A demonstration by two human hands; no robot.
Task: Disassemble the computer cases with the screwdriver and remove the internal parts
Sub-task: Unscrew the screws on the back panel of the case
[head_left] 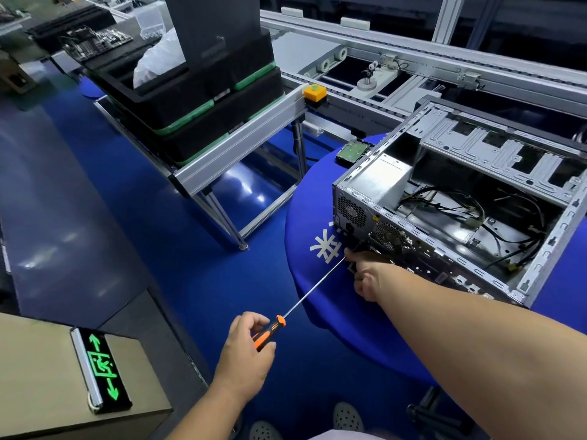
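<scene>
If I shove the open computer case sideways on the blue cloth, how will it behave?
The computer case probably feels fairly heavy: the power supply is inside. It lies low and broad, so tipping seems unlikely. The blue cloth may bunch and drag with it.

The computer case lay on the table at right, a hard drive just beyond it; stacked trays sat on the conveyor frame far left.

Green-lit exit sign on beige box — arrows and running figure, white snowflake-like logo on blue tablecloth
</scene>
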